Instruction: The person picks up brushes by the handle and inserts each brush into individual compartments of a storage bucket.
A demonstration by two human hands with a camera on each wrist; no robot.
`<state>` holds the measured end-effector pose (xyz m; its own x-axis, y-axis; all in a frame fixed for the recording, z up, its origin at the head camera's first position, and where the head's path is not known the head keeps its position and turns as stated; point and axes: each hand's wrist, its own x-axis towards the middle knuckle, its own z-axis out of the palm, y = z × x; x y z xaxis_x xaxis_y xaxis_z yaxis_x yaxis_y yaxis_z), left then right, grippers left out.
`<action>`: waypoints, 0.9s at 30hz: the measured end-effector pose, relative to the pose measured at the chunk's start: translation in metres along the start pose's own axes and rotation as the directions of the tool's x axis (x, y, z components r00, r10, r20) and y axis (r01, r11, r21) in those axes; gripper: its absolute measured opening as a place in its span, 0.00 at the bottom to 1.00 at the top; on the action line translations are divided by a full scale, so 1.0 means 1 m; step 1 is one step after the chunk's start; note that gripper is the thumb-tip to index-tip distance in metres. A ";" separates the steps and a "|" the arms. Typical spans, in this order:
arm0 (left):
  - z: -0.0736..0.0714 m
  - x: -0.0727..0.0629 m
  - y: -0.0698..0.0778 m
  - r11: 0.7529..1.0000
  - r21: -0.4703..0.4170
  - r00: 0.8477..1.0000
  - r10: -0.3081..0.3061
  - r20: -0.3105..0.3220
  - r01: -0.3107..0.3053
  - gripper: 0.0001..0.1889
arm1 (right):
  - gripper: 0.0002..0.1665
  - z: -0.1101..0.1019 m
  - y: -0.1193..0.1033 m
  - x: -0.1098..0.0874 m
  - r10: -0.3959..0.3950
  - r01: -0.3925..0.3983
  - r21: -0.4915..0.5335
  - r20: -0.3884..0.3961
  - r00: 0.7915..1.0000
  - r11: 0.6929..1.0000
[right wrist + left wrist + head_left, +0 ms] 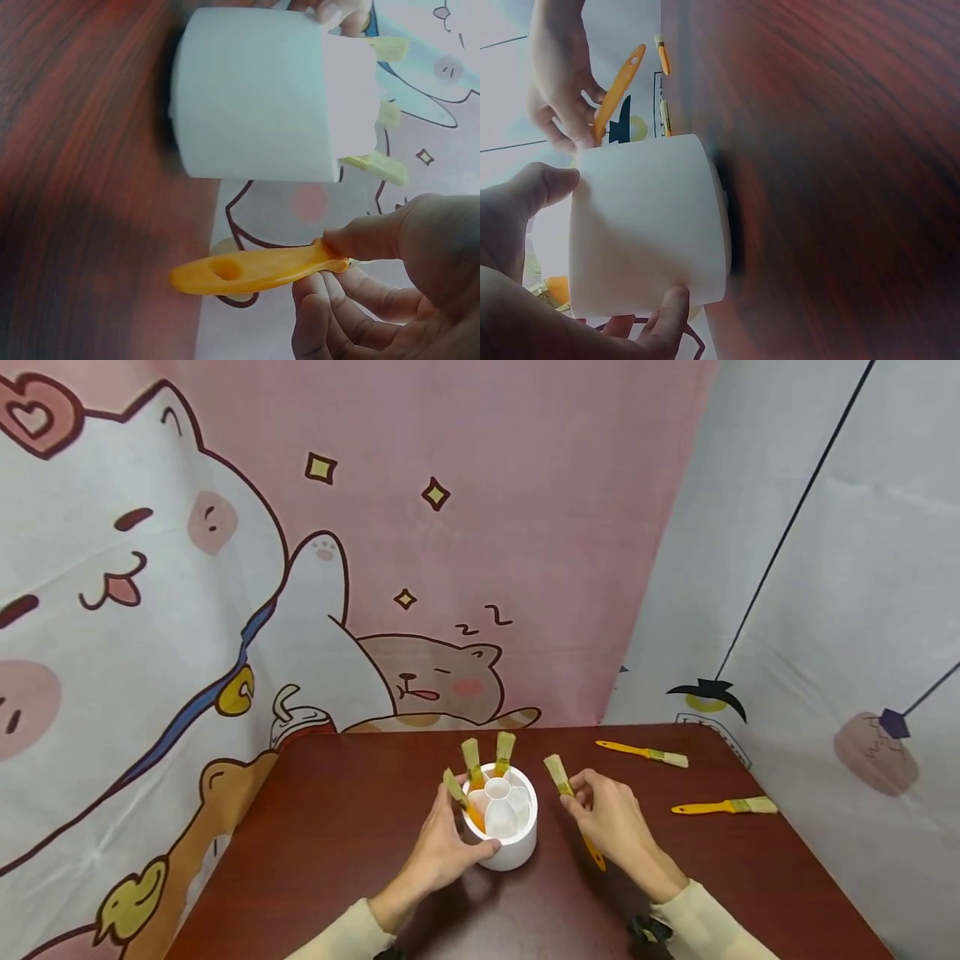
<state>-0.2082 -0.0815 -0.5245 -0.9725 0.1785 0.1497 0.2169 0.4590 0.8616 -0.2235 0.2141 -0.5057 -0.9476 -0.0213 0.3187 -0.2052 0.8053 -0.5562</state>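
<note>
A round white organizer (517,852) with several compartments stands on the table, and my left hand (442,843) grips its left side. In the left wrist view, thumb and fingers wrap the white wall (645,225). Three brushes with pale bristles (471,752) stand in its left and back compartments, bristles up. To the right of the organizer, my right hand (611,818) pinches another brush (557,770) near its ferrule. That brush is tilted, with bristles up and its orange handle (255,271) pointing down. It is apart from the organizer.
Two more yellow-handled brushes lie on the table's right side, one farther back (637,750) and one nearer (723,807). The dark red-brown table (337,827) meets a cartoon-printed cloth (525,568) behind and at both sides.
</note>
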 end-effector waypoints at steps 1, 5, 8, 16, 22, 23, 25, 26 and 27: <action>0.000 0.000 0.000 1.000 -0.007 1.000 0.004 0.003 -0.004 0.62 | 0.10 -0.001 -0.002 -0.001 -0.005 0.005 0.001 -0.006 1.000 1.000; -0.002 0.000 0.001 0.999 -0.030 1.000 0.011 0.016 -0.011 0.62 | 0.09 -0.008 -0.010 -0.004 -0.007 0.007 0.014 -0.013 1.000 1.000; -0.003 0.001 -0.001 0.999 -0.048 0.999 0.015 0.034 -0.013 0.62 | 0.08 -0.012 -0.015 -0.006 0.005 -0.005 0.022 -0.007 1.000 1.000; -0.005 0.001 -0.005 0.994 -0.113 0.996 0.023 0.091 -0.012 0.60 | 0.09 -0.021 -0.029 -0.008 -0.036 0.037 0.034 -0.033 0.999 0.999; -0.007 0.003 -0.007 0.990 -0.141 0.993 0.036 0.109 -0.020 0.59 | 0.10 -0.029 -0.045 -0.008 -0.137 0.142 0.097 -0.062 0.989 0.985; -0.008 0.004 -0.007 0.989 -0.149 0.993 0.038 0.113 -0.021 0.59 | 0.10 -0.030 -0.047 -0.008 -0.149 0.155 0.104 -0.066 0.987 0.982; -0.008 0.005 -0.008 0.987 -0.159 0.992 0.046 0.119 -0.027 0.59 | 0.11 -0.031 -0.053 -0.009 -0.172 0.180 0.120 -0.076 0.982 0.976; -0.009 0.005 -0.008 0.986 -0.163 0.991 0.049 0.122 -0.029 0.59 | 0.11 -0.032 -0.055 -0.009 -0.184 0.194 0.126 -0.082 0.979 0.973; -0.009 0.005 -0.009 0.986 -0.166 0.991 0.053 0.123 -0.032 0.59 | 0.11 -0.033 -0.058 -0.009 -0.197 0.207 0.133 -0.089 0.976 0.969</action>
<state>-0.2159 -0.0922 -0.5267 -0.9416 0.3087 0.1345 0.2312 0.3021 0.9248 -0.1948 0.1873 -0.4514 -0.8630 -0.1262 0.4892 -0.4279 0.6974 -0.5749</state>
